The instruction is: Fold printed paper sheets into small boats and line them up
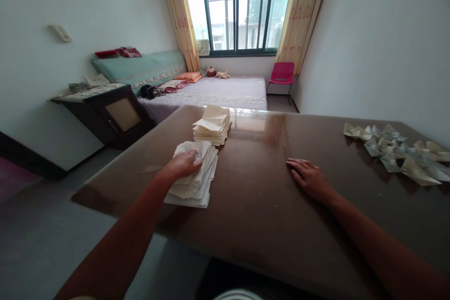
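Note:
My left hand (pixel 184 164) rests on top of a stack of white paper sheets (pixel 190 193), its fingers closed on the uppermost sheet of paper (pixel 202 151). Just behind that stack sits a second pile of cream-coloured paper (pixel 213 125), its top sheet bent up a little. My right hand (pixel 309 178) lies palm down on the brown table (pixel 246 215), fingers stretched out and holding nothing. Farther right, several folded paper shapes (pixel 393 147) with pointed corners are grouped together on the tabletop.
Beyond the table stands a bed (pixel 232 91) with clothes and soft toys on it. A dark cabinet (pixel 121 112) is at the left, and a pink chair (pixel 282 74) is under the window. The table's near left corner juts out over the floor.

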`<state>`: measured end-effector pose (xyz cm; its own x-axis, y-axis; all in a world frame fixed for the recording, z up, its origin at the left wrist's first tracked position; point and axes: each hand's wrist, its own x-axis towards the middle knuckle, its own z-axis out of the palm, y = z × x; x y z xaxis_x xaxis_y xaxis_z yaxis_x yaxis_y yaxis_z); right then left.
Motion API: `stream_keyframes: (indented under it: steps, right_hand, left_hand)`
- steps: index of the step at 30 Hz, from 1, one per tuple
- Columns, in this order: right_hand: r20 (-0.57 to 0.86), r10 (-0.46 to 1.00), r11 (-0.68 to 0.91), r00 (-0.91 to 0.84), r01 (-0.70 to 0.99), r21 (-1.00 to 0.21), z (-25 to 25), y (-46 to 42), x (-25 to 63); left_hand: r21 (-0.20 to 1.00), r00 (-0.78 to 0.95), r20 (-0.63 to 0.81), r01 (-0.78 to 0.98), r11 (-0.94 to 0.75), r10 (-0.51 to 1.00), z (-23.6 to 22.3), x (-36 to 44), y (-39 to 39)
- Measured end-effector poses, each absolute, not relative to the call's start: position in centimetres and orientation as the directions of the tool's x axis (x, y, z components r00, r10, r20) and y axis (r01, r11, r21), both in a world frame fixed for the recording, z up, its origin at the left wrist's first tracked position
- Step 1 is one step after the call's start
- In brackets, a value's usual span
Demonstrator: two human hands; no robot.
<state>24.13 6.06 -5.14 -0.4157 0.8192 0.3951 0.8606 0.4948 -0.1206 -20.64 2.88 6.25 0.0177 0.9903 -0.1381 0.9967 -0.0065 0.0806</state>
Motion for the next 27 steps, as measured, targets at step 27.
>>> stream_keyframes:
  steps: [27]
  right_hand:
    - [0.370,0.831,0.502,-0.415,0.847,-0.178,-4.6,5.8,24.1]
  left_hand:
    - [0.550,-0.038,-0.313,0.807,0.214,0.949,6.3,-24.3,2.6]
